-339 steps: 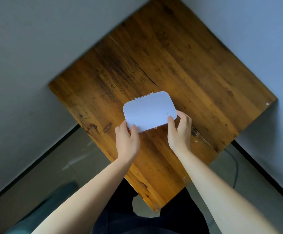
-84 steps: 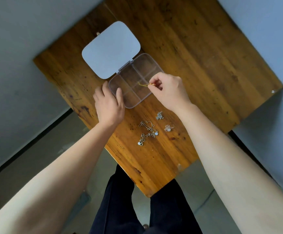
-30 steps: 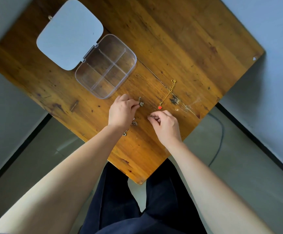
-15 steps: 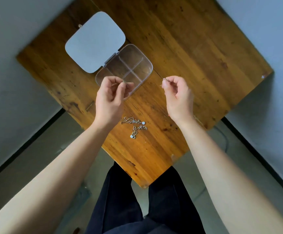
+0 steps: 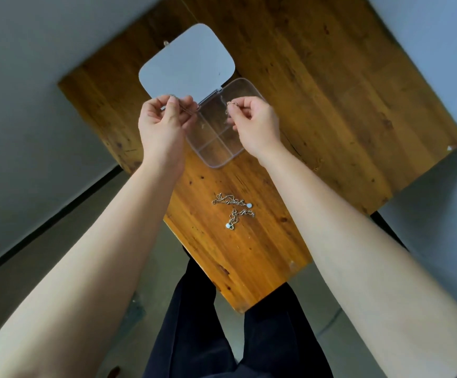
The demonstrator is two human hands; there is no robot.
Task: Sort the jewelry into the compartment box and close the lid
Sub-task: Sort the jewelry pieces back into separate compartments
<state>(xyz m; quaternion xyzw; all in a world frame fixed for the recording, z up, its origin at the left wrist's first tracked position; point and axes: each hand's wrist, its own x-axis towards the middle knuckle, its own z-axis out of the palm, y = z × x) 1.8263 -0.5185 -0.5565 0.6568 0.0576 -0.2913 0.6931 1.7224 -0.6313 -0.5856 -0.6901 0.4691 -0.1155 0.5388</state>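
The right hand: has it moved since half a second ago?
Yes. The right hand has gone from beside the compartment box to above it, pinching a small piece of jewelry.

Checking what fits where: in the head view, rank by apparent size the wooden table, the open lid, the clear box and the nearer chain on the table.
1. wooden table
2. open lid and clear box: look alike, hands cover part
3. nearer chain

Compartment box (image 5: 216,137) on table (image 5: 331,91), lid (image 5: 186,60) behind — two chains (image 5: 233,211) nearer, both hands above box
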